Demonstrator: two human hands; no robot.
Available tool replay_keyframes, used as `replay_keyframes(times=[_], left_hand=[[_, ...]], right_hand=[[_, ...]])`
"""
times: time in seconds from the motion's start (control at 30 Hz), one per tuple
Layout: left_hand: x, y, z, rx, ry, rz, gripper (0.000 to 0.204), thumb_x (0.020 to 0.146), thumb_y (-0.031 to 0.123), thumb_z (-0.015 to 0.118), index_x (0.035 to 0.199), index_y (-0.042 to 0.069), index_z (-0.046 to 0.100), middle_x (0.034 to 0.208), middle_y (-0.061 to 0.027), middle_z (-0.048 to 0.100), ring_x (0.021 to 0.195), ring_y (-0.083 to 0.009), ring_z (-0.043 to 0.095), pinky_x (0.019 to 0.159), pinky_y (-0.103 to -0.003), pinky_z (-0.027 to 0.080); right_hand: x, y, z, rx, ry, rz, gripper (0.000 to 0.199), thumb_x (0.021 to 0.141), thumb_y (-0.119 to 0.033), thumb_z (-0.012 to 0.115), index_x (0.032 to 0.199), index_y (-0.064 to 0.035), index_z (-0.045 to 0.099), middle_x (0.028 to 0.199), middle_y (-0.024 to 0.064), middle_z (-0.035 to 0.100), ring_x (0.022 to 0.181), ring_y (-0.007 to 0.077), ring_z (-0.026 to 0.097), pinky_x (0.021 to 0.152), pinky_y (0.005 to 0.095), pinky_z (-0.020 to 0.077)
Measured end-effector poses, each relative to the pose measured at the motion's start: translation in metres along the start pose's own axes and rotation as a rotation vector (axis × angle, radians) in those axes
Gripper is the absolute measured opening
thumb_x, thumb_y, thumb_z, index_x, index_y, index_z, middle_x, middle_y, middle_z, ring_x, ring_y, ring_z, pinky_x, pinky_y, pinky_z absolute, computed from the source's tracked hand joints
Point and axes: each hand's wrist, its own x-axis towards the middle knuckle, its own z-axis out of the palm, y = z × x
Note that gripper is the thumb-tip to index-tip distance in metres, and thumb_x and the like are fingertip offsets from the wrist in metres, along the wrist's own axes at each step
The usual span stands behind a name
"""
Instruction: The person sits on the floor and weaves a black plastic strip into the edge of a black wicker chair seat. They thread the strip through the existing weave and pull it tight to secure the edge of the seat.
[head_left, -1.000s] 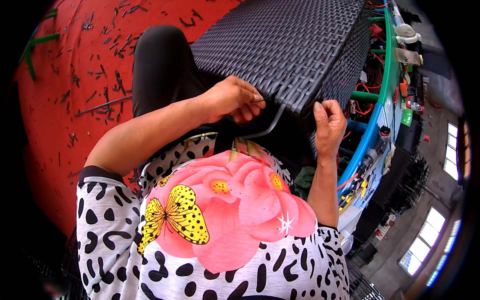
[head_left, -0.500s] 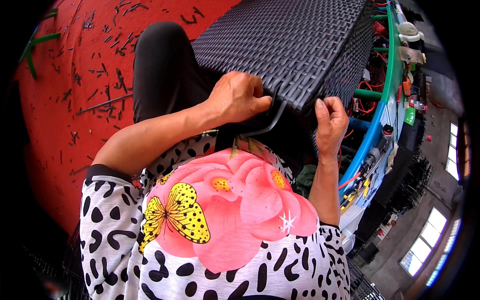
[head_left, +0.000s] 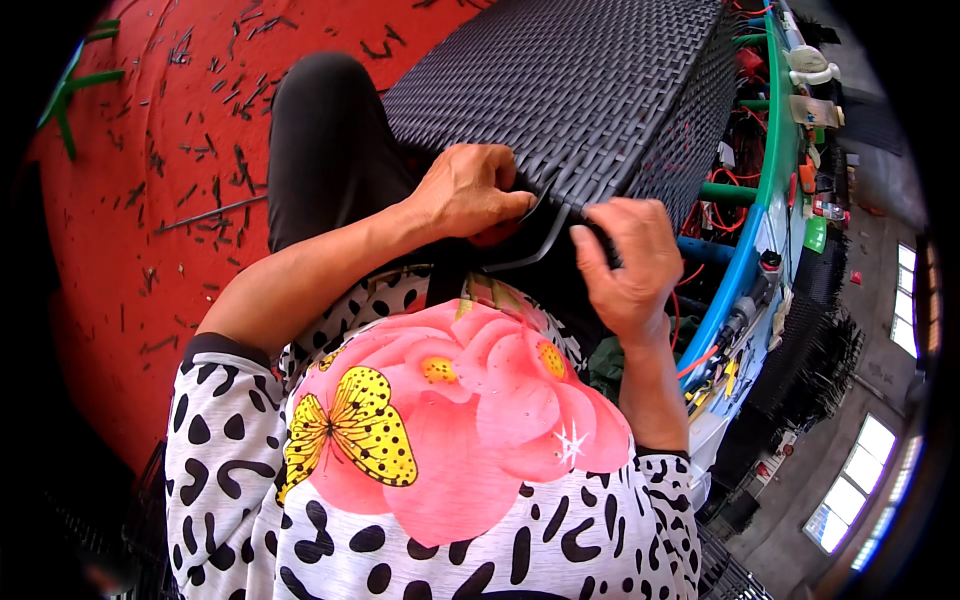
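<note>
Head view: a dark grey woven wicker panel (head_left: 570, 90) lies tilted across the person's lap, its near corner pointing at the body. The left hand (head_left: 470, 190) rests on the panel's near edge, fingers (head_left: 505, 200) curled and pressed together around a flat dark weaving strip (head_left: 535, 240) that loops out below the corner. The right hand (head_left: 625, 260) sits just beside it at the same corner, fingers pinching the edge weave with the thumb (head_left: 590, 265) stretched along the side. Below the hands is a floral and spotted shirt (head_left: 450, 450). The red floor (head_left: 150, 200) on the left is strewn with short dark strip offcuts. On the right, green and blue tubes (head_left: 760, 220) curve past the panel
</note>
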Motion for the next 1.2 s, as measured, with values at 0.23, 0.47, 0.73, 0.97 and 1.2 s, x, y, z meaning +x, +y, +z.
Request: replay_keyframes(times=[0.23, 0.47, 0.73, 0.97, 1.2], left_hand=[[0.0, -0.004, 0.003, -0.046, 0.075, 0.065, 0.037, 0.066, 0.035, 0.069, 0.067, 0.0, 0.058, 0.062, -0.015, 0.06, 0.059, -0.0279, 0.061, 0.056, -0.038, 0.048], [0.001, -0.012, 0.004, -0.086, 0.026, 0.054, 0.038, 0.067, 0.035, 0.071, 0.068, -0.001, 0.058, 0.06, -0.0147, 0.058, 0.056, -0.0252, 0.06, 0.053, -0.034, 0.047], [-0.001, -0.019, 0.004, -0.082, 0.028, 0.116, 0.036, 0.066, 0.032, 0.072, 0.067, 0.0, 0.056, 0.065, -0.0145, 0.059, 0.062, -0.0295, 0.06, 0.056, -0.037, 0.047], [0.003, -0.024, 0.005, -0.068, 0.025, 0.203, 0.037, 0.066, 0.034, 0.073, 0.066, 0.001, 0.056, 0.064, -0.0147, 0.059, 0.061, -0.0319, 0.059, 0.056, -0.039, 0.046], [0.003, -0.027, 0.004, -0.078, 0.015, 0.166, 0.041, 0.068, 0.04, 0.07, 0.065, 0.001, 0.056, 0.062, -0.0159, 0.058, 0.059, -0.0329, 0.059, 0.055, -0.04, 0.046]], right_hand=[[0.038, -0.006, 0.021, -0.416, -0.457, -0.244, 0.008, 0.069, -0.018, 0.056, 0.069, -0.0112, 0.059, 0.071, 0.0031, 0.053, 0.074, 0.0205, 0.051, 0.065, 0.034, 0.0386], [0.037, 0.004, 0.025, -0.29, -0.399, -0.252, 0.008, 0.069, -0.017, 0.058, 0.066, -0.009, 0.057, 0.07, 0.0042, 0.052, 0.072, 0.0202, 0.052, 0.065, 0.0321, 0.0399], [0.038, 0.01, 0.032, -0.118, -0.341, -0.334, 0.008, 0.069, -0.013, 0.056, 0.066, -0.0071, 0.051, 0.072, 0.0056, 0.051, 0.073, 0.0217, 0.052, 0.066, 0.0328, 0.042], [0.039, 0.004, 0.029, -0.12, -0.369, -0.409, 0.01, 0.071, -0.014, 0.054, 0.065, -0.0077, 0.05, 0.068, 0.005, 0.048, 0.07, 0.0206, 0.05, 0.063, 0.0313, 0.0411], [0.026, -0.002, 0.038, -0.056, -0.251, -0.345, 0.013, 0.069, -0.017, 0.056, 0.065, -0.008, 0.049, 0.067, 0.0043, 0.045, 0.066, 0.0204, 0.048, 0.059, 0.0321, 0.0393]])
